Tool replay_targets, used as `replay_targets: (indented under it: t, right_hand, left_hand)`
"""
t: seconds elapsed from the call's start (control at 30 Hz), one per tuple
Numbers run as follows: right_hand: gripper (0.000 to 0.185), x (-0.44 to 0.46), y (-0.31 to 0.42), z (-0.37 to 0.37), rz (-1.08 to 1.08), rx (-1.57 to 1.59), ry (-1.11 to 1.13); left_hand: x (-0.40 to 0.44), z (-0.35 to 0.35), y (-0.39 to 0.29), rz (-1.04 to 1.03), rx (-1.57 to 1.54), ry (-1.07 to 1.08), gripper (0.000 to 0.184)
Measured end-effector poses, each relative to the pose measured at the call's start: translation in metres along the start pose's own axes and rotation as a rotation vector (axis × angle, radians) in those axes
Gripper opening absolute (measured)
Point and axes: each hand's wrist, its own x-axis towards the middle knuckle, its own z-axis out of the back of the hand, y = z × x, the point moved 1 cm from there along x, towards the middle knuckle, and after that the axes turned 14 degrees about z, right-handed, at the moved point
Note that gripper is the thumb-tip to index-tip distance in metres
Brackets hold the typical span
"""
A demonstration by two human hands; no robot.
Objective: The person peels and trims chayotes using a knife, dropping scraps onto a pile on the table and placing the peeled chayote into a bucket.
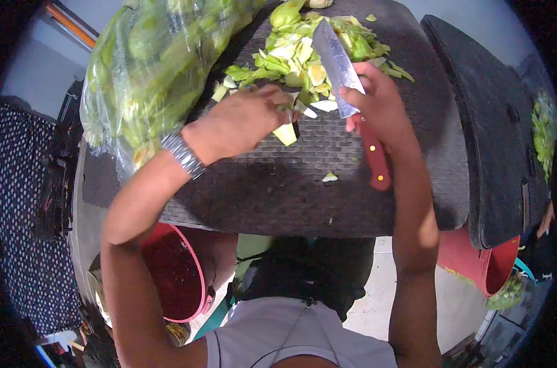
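A broad-bladed knife [338, 64] with a red handle is held in my right hand [378, 101], its blade pointing up and away above the cut pieces. My left hand [244, 119], with a metal watch on the wrist, has its fingers curled round a pale green vegetable piece [286, 134] on the dark woven surface [327, 208]. Beyond both hands lies a heap of green and whitish cut pieces and peel [297, 52]. One small scrap [330, 177] rests nearer to me, left of the knife handle.
At the left, a large clear plastic bag [149, 67] holds green vegetables. A dark padded panel [493, 135] stands along the right. Below the table's near edge are a red bucket [195, 264] on the left and a red container [502, 267] on the right.
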Motion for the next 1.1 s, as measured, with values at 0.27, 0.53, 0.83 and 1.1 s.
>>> replay_targets:
  t: [0.27, 0.53, 0.83, 1.1]
  right_hand:
    - [0.049, -0.002, 0.009, 0.007, 0.063, 0.459, 0.007]
    - [0.029, 0.003, -0.004, 0.01, -0.16, 0.713, 0.203]
    - [0.043, -0.006, 0.005, -0.029, 0.406, -0.396, -0.04]
    - [0.091, -0.017, 0.004, -0.037, 0.691, -0.645, 0.074]
  left_hand:
    - [0.032, 0.003, 0.007, 0.064, 0.124, 0.13, 0.049]
    - [0.028, 0.0, 0.032, 0.225, 0.028, 0.462, 0.046]
    - [0.017, -0.005, 0.025, 0.652, -1.501, -0.152, 0.031]
    - [0.03, -0.058, -0.002, 0.453, -2.336, -0.396, 0.02]
